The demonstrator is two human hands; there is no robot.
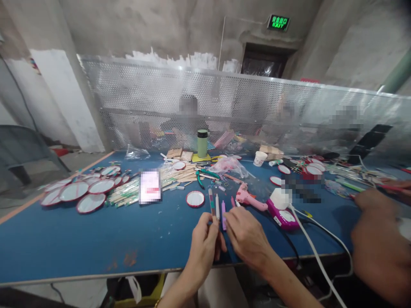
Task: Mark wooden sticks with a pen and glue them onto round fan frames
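Striped stick (211, 199) pinched in left hand (204, 233), right hand (245, 231) with grip unclear, green sign (278, 23) reading "EXIT"

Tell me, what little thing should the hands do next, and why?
Maybe the right hand should pinch the purple piece: it is right beside it, though I can't tell whether it already holds it. The left hand is busy with the banded stick, so the right seems better placed.
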